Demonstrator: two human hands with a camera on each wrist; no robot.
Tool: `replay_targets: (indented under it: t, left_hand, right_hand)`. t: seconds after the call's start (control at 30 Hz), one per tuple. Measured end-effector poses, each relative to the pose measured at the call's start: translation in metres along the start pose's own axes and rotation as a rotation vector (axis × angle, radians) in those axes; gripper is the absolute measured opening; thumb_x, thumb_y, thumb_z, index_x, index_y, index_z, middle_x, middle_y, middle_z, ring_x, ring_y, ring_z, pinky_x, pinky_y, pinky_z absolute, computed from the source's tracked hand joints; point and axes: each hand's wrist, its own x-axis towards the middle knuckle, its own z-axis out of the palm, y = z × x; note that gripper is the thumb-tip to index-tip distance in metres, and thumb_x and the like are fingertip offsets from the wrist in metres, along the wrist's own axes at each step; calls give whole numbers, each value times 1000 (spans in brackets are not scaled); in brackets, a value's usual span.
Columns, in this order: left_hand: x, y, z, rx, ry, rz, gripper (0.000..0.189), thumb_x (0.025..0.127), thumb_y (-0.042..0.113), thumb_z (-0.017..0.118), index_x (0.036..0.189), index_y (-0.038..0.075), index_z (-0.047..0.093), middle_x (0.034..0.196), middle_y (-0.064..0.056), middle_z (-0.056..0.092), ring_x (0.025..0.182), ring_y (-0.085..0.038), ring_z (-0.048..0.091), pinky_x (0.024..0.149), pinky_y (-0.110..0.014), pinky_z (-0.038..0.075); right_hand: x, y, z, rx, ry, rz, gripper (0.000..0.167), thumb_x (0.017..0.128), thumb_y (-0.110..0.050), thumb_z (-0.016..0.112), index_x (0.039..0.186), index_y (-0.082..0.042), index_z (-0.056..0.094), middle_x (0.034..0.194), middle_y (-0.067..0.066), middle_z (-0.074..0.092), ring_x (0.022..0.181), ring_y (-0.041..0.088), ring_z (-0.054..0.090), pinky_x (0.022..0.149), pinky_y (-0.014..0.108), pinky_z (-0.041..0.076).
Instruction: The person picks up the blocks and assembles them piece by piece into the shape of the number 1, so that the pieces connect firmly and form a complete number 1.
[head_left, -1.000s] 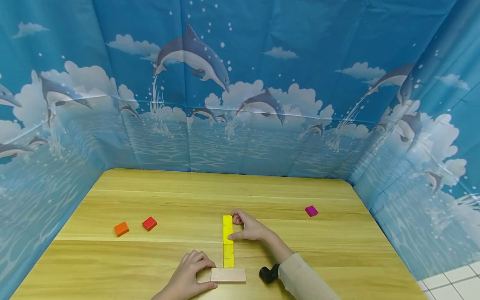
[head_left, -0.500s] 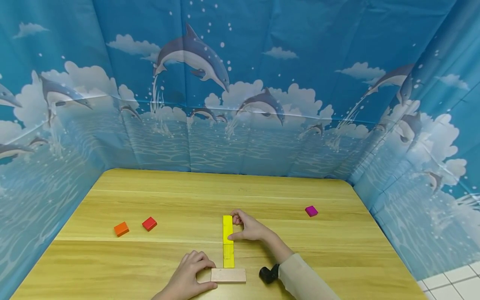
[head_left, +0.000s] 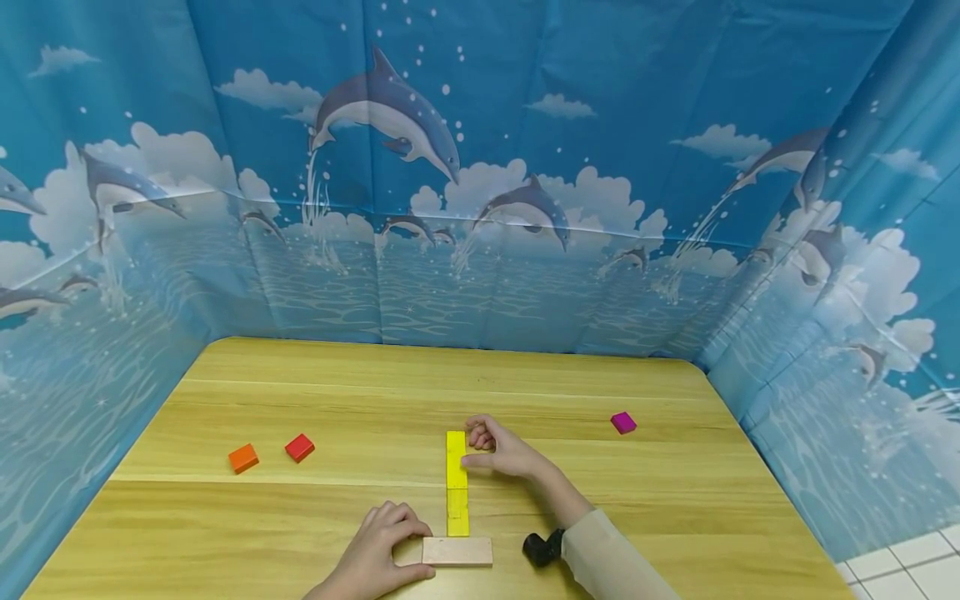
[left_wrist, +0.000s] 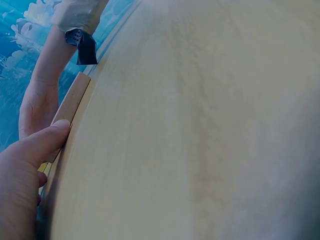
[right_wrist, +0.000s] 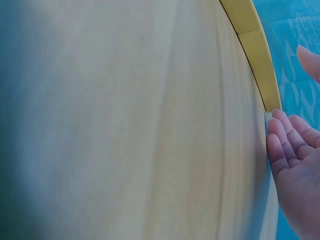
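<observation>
Blue dolphin curtain (head_left: 480,92) round the back and sides, a few white floor tiles (head_left: 918,571) poking in at the far right, and a yellowish wood-grain table (head_left: 337,400) in the middle of it all. Lowest in the head view, a plain wood block (head_left: 457,552) lying crosswise, left end pinched in the left hand (head_left: 378,546), thumb on the near side, fingers at the far side. Straight out from the middle of that, two yellows end to end: near yellow block (head_left: 457,512), then far yellow block (head_left: 456,454). Right hand (head_left: 510,450) just to the right of the far one, pretty loose, thumb parted from slightly bent fingers. Super close, but can't tell if actually touching. Black gadget (head_left: 542,550) by the beige sleeve (head_left: 611,550) on the right arm. Over to the left, red block (head_left: 300,448) and orange block (head_left: 243,458) near each other; magenta block (head_left: 623,422) alone, well off to the right.
</observation>
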Motion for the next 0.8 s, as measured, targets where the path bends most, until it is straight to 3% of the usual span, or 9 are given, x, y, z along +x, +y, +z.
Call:
replay_targets:
  t: [0.3, 0.47, 0.8]
  left_hand:
    - [0, 0, 1, 7, 13, 10, 31, 69, 54, 71, 91, 34, 63, 86, 25, 45, 80, 3, 37, 71, -23, 31]
    - [0, 0, 0, 5, 14, 7, 31, 69, 53, 72, 91, 33, 63, 86, 25, 46, 80, 3, 37, 72, -23, 31]
    - [0, 0, 1, 2, 16, 3, 31, 69, 54, 71, 91, 34, 62, 86, 25, 46, 80, 3, 37, 72, -23, 30]
  right_hand:
    - [-16, -8, -24, 61, 83, -14, 58, 86, -10, 63, 132, 8, 31, 107, 25, 45, 90, 31, 42, 78, 27, 37]
    - [-31, -19, -42, 126, 184, -1, 55, 87, -4, 60, 131, 11, 31, 109, 31, 43, 91, 28, 42, 81, 28, 38]
    - [-55, 23, -73, 145, 475, -60, 51, 87, -3, 60, 129, 11, 36, 109, 30, 44, 88, 11, 46, 78, 16, 39]
